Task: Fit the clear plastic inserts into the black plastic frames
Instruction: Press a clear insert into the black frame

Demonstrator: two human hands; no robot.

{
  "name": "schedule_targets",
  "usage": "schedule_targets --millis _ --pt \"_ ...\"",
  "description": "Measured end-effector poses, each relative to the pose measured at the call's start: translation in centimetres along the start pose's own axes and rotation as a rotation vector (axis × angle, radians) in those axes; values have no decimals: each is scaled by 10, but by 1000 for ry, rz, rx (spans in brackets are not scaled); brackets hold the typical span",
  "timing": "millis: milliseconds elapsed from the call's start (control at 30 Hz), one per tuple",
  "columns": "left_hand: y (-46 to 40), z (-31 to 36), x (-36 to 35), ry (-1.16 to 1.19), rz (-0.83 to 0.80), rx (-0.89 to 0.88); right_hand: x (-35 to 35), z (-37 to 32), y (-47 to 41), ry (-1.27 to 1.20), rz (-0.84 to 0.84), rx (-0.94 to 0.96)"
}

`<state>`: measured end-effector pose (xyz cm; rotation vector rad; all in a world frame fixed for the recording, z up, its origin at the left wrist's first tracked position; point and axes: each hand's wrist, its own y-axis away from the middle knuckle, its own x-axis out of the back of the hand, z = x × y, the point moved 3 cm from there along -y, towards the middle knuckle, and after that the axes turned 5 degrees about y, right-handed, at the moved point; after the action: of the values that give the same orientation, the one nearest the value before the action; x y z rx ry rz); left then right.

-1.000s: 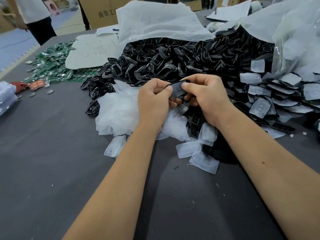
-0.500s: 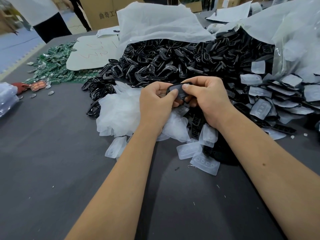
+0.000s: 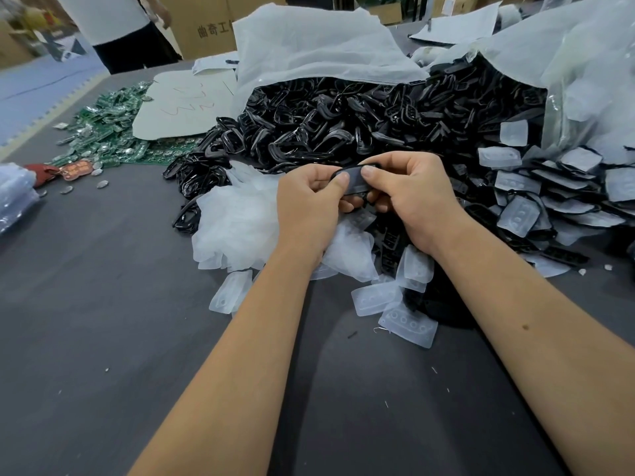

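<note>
My left hand and my right hand together grip one black plastic frame held above the table, both thumbs pressing on the clear insert seated in it. Behind my hands lies a big heap of black frames spilling from a white bag. Loose clear inserts lie on the table below my right wrist, and a pile of clear inserts sits left of my left hand. Frames with inserts in them lie stacked at the right.
The grey table stretches toward me at front left. Green circuit boards and a white card lie at the back left. A white bag covers the heap. A person stands beyond the table's far left corner.
My thumbs have shifted on the insert while both hands keep hold of the frame. The person at the back left has moved to the right.
</note>
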<state>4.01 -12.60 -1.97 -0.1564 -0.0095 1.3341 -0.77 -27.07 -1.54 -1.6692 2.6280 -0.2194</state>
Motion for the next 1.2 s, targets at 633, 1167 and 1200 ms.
schedule_targets --millis 633,1167,1200 --pt "0 1 1 -81 34 -74 -1 -1 1 -54 -46 -22" --pt "0 2 2 -24 26 -75 1 0 0 97 -16 79" --pt "0 2 2 -14 20 -70 1 0 0 98 -21 85"
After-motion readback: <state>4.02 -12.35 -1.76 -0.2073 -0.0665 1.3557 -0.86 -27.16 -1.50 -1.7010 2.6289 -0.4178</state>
